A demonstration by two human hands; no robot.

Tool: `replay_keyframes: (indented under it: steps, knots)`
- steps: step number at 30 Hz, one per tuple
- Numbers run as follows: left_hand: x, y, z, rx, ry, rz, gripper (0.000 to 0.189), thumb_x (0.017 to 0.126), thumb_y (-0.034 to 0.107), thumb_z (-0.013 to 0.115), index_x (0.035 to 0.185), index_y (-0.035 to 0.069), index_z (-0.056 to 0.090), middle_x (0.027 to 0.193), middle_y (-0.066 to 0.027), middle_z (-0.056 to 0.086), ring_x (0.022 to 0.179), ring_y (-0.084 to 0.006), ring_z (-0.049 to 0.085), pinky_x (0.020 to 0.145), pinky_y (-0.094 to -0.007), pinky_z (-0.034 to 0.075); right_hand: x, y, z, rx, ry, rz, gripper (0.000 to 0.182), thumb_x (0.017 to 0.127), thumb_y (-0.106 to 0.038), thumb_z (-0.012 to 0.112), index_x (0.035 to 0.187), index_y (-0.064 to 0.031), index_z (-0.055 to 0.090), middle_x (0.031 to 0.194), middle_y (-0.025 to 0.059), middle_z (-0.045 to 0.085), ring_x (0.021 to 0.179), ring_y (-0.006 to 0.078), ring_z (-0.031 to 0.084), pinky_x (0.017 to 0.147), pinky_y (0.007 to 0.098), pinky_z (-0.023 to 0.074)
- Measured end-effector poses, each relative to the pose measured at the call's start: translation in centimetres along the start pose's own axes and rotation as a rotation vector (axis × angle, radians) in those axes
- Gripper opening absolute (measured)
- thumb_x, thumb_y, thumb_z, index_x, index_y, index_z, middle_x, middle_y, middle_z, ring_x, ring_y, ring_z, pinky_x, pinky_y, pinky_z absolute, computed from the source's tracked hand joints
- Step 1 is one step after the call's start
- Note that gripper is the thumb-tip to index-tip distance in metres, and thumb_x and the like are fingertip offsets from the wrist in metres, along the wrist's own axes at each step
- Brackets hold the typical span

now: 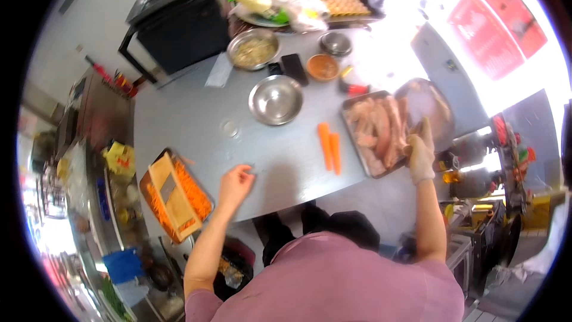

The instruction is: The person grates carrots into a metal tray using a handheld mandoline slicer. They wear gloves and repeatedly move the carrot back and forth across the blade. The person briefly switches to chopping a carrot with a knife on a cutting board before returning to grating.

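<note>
My bare left hand [237, 186] is above the near edge of the grey table [201, 120], its fingers curled in and no object visible in them. To its left, a wooden grater board [174, 197] with a metal blade lies across a tray of shredded carrot [193, 190]. My right hand [422, 154], in a pale glove, is at the right edge of a metal tray [370, 171] of raw meat strips [382, 127]. Whether it grips the tray is blurred. Two peeled carrots [330, 148] lie left of that tray.
A steel bowl [275, 99] stands mid-table. Behind it are a bowl of pale chopped food [254, 51], a phone [294, 69] and an orange-brown bowl [322, 67]. A round vessel [426, 107] adjoins the meat tray. An egg tray [342, 2] sits at the back.
</note>
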State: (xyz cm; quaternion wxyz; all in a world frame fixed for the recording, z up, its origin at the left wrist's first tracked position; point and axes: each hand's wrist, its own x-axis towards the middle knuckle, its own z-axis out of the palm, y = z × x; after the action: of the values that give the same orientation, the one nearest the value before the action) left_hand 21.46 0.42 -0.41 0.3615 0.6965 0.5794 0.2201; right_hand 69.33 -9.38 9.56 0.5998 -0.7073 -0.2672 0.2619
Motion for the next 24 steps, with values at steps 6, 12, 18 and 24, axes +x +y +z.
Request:
replay_keyframes:
  steps: [6, 12, 18, 24]
  knots:
    - [5.5, 6.1, 16.0, 0.094, -0.153, 0.074, 0.052, 0.085, 0.022, 0.073, 0.129, 0.001, 0.056, 0.092, -0.0186, 0.073, 0.083, -0.0401, 0.071, 0.076, -0.0484, 0.057, 9.4, 5.9, -7.7, -1.006, 0.066, -0.072, 0.069, 0.088, -0.021, 0.054, 0.154, -0.0070, 0.041, 0.139, 0.0256, 0.059, 0.131, 0.0395, 0.055, 0.109, 0.0434, 0.0419]
    - [6.4, 11.0, 21.1, 0.088, -0.159, -0.141, 0.054, 0.077, 0.024, 0.080, 0.113, -0.006, 0.053, 0.092, -0.0263, 0.070, 0.086, -0.0429, 0.071, 0.073, -0.0524, 0.058, 16.7, 11.1, -10.7, -1.299, 0.017, -0.055, 0.068, 0.085, -0.018, 0.054, 0.151, -0.0056, 0.044, 0.134, 0.0297, 0.060, 0.124, 0.0437, 0.058, 0.108, 0.0476, 0.0441]
    - [7.4, 9.2, 21.8, -0.144, -0.341, -0.343, 0.048, 0.075, 0.016, 0.080, 0.113, -0.005, 0.060, 0.094, -0.0204, 0.072, 0.083, -0.0321, 0.074, 0.071, -0.0446, 0.062, 16.3, 8.5, -6.7, -1.482, 0.028, -0.082, 0.061, 0.091, -0.023, 0.055, 0.150, -0.0108, 0.047, 0.136, 0.0230, 0.058, 0.125, 0.0443, 0.057, 0.107, 0.0495, 0.0452]
    - [3.7, 9.3, 14.8, -0.937, -0.445, -0.515, 0.038, 0.089, 0.014, 0.070, 0.122, -0.002, 0.062, 0.105, -0.0117, 0.072, 0.088, -0.0195, 0.073, 0.079, -0.0363, 0.062, 2.0, 1.4, 10.7, -0.720, -0.984, -0.312, 0.064, 0.092, -0.023, 0.064, 0.149, -0.0007, 0.045, 0.131, 0.0208, 0.064, 0.115, 0.0354, 0.065, 0.099, 0.0406, 0.0500]
